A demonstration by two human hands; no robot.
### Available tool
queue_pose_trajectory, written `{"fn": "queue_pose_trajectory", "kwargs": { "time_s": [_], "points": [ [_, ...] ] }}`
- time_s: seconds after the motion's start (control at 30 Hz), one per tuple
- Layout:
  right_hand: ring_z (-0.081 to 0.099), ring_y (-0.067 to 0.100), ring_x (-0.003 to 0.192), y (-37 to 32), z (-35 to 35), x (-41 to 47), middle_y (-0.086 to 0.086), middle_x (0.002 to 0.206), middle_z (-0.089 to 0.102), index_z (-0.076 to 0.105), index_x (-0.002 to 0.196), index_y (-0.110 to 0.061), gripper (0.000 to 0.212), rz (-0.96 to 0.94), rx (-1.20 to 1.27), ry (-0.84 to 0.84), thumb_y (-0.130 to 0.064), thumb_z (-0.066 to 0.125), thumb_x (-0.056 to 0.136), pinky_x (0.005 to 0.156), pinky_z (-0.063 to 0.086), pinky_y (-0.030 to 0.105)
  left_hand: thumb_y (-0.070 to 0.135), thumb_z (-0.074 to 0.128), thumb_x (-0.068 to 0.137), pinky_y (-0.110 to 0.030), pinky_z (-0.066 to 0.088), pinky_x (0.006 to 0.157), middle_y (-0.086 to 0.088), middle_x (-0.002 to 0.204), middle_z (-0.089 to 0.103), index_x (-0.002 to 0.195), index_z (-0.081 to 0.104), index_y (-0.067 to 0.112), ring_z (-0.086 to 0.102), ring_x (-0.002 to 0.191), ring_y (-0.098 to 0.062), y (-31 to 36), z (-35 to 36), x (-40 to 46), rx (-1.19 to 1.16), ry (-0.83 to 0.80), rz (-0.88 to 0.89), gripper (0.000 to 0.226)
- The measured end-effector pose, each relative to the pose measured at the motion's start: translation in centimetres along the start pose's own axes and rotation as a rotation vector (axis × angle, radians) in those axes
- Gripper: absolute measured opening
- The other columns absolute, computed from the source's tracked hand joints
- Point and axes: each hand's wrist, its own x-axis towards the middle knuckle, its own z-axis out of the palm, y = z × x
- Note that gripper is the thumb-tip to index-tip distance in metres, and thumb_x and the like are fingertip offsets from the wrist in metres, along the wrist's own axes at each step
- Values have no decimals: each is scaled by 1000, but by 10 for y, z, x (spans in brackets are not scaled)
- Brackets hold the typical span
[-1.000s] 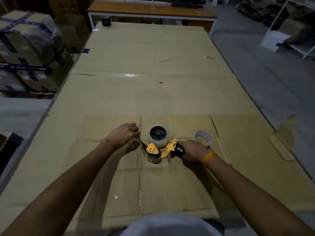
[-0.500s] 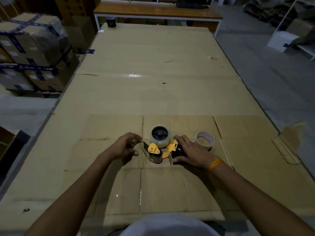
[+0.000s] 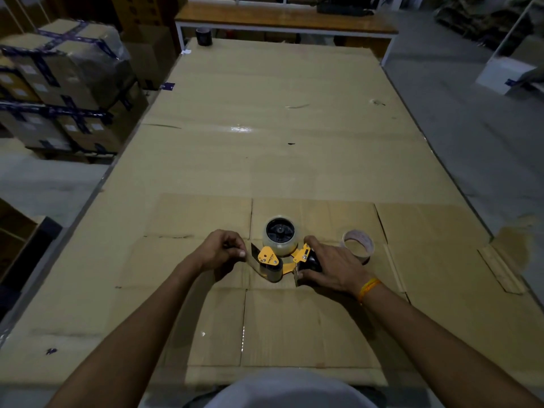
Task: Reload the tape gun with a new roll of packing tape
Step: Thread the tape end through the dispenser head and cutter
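Cardboard sheets (image 3: 294, 325) cover the whole table, and on them, just ahead of the person, lies the yellow-and-black tape gun (image 3: 282, 257) on its side. A clear roll of packing tape (image 3: 280, 234) is seated on the hub, at twelve o'clock from the gun's roller end. Right hand (image 3: 329, 265) clamps down over the black handle at three o'clock, pinning the tool flat. Left hand (image 3: 222, 250), at nine o'clock, has thumb and fingers pinched together on what looks like the free tape end (image 3: 253, 254) coming off the front of the gun. An empty tape core (image 3: 357, 241) sits just past the right hand, at about two o'clock, out of play.

So we're at the threading stage, by my reading. To do it well: keep the handle pressed firm so the gun can't skid, draw the tape straight and level so it tracks square over the roller, sticky side facing away from it, and avoid letting the film fold onto itself before it reaches the cutter.
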Motion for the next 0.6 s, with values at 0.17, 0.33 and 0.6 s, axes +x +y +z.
{"fn": "queue_pose_trajectory", "kwargs": {
  "time_s": [0.17,0.33,0.6],
  "points": [
    [71,30,76,-5,-1,1,3,86,72,39,133,-24,83,65,-45,20,-88,56,82,61,47,37,-5,77,93,-18,62,73,-21,94,83,90,79,-1,79,85,-19,3,8,7,14,53,-4,5],
    [67,26,74,-7,-2,4,-1,84,67,45,111,-22,86,151,-93,-5,-99,48,75,65,51,39,-4,77,93,-20,62,76,-12,90,84,86,79,13,81,87,-17,6,11,10,4,65,-3,18],
    [56,16,62,-10,-4,5,-5,66,59,59,80,-27,88,149,-172,14,-110,35,68,57,31,31,-5,82,87,-44,68,84,-8,83,85,83,83,11,83,86,-26,2,8,17,0,73,25,17]
  ]
}}
